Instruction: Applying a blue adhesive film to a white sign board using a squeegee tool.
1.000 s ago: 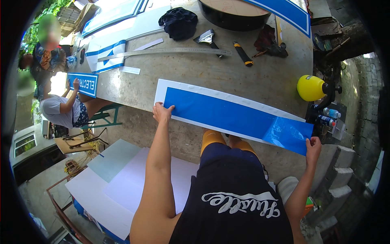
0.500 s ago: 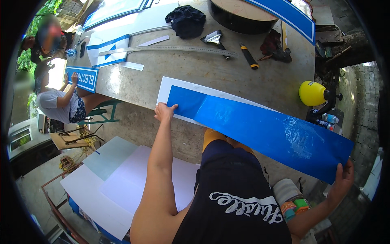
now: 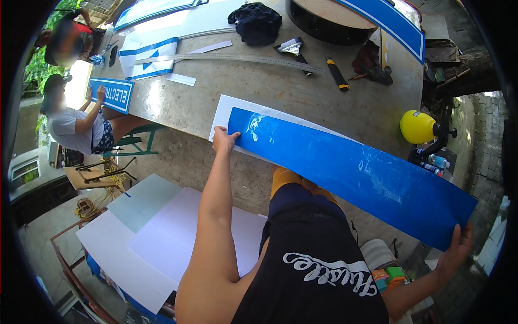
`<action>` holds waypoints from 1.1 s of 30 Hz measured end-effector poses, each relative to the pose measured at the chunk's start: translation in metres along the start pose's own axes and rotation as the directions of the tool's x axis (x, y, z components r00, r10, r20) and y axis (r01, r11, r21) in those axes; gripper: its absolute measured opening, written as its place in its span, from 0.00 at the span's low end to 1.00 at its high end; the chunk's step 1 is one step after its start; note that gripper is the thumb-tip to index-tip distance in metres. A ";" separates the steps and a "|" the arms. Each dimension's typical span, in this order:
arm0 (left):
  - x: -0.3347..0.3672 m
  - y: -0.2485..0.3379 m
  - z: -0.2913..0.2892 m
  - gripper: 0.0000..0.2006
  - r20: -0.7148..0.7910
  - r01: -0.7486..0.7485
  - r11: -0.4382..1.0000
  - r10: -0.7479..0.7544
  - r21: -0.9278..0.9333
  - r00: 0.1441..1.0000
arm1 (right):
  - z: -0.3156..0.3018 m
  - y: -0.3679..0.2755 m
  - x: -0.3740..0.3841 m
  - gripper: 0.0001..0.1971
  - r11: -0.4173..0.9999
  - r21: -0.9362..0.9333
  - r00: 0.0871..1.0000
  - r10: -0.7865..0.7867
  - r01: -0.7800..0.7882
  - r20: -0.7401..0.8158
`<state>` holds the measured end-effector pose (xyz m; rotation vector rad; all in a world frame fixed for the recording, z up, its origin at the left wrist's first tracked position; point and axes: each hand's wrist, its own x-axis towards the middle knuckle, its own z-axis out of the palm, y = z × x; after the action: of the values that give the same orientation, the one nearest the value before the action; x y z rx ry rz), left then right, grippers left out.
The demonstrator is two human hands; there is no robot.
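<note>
A long glossy blue sheet [image 3: 345, 167] stretches slantwise in front of me, its right end reaching past the table. Under its left part lies a white panel [image 3: 221, 110], askew to it, so white shows along the far edge and left end. My left hand [image 3: 224, 140] is closed on the left end of the blue sheet, thumb on top; whether it also grips the panel I cannot tell. At the lower right corner, my right hand [image 3: 458, 243] grips the sheet, its fingers partly hidden. Light glares off the sheet's surface.
On the table [image 3: 178, 113] are a steel ruler [image 3: 237, 58], a utility knife [image 3: 338, 74], a scraper [image 3: 294, 51], black cloth [image 3: 254, 23] and blue-white signs. A yellow spray bottle [image 3: 416, 126] stands right. At left, a seated person [image 3: 81, 127] handles a sign; white sheets [image 3: 156, 232] lie behind.
The left end of the blue sheet has flattened, and its crease there has gone. Both hands keep their hold on the sheet. The whole view has shifted slightly.
</note>
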<state>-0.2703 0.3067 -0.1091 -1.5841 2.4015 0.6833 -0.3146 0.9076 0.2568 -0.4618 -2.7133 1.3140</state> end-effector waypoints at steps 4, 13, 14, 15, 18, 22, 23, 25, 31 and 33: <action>0.019 -0.018 0.007 0.19 0.185 0.036 0.975 0.006 -0.220 0.983 | 0.021 0.049 0.020 0.12 0.996 -0.040 0.996 0.078 -0.077 0.035; 0.014 -0.006 -0.017 0.17 0.053 -0.065 0.948 0.085 -0.311 0.995 | 0.094 0.260 0.042 0.11 0.924 -0.088 0.924 0.378 -0.373 0.059; 0.018 -0.009 -0.014 0.17 0.062 -0.070 0.951 0.093 -0.302 0.994 | 0.106 0.275 0.044 0.11 0.913 -0.085 0.912 0.405 -0.399 0.070; 0.026 -0.016 -0.008 0.17 0.072 -0.064 0.933 0.095 -0.353 0.993 | 0.114 0.294 0.047 0.11 0.902 -0.027 0.899 0.431 -0.430 0.076; 0.046 -0.032 0.007 0.18 0.124 -0.047 0.918 0.104 -0.395 0.987 | 0.136 0.328 0.050 0.12 0.854 0.036 0.854 0.515 -0.519 0.077; 0.056 -0.041 0.013 0.19 0.080 -0.048 0.894 0.093 -0.446 0.992 | 0.162 0.347 0.049 0.13 0.814 0.017 0.815 0.580 -0.580 0.022; 0.059 -0.045 0.010 0.17 0.112 -0.044 0.872 0.113 -0.488 0.987 | 0.169 0.354 0.048 0.13 0.819 0.017 0.820 0.573 -0.573 0.013; 0.057 -0.040 0.007 0.15 0.151 -0.026 0.849 0.123 -0.527 0.981 | 0.174 0.354 0.045 0.12 0.823 0.021 0.823 0.568 -0.567 -0.010; 0.065 -0.051 0.009 0.14 0.165 -0.051 0.859 0.156 -0.509 0.974 | 0.185 0.356 0.048 0.14 0.805 -0.004 0.803 0.591 -0.593 -0.070; 0.067 -0.056 0.010 0.14 0.178 -0.051 0.861 0.163 -0.507 0.970 | 0.187 0.354 0.048 0.14 0.797 -0.045 0.797 0.598 -0.603 -0.089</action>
<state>-0.2487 0.2388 -0.1598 -1.4384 2.2741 1.5214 -0.3183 0.9882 -0.1386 -1.4495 -2.6519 1.2652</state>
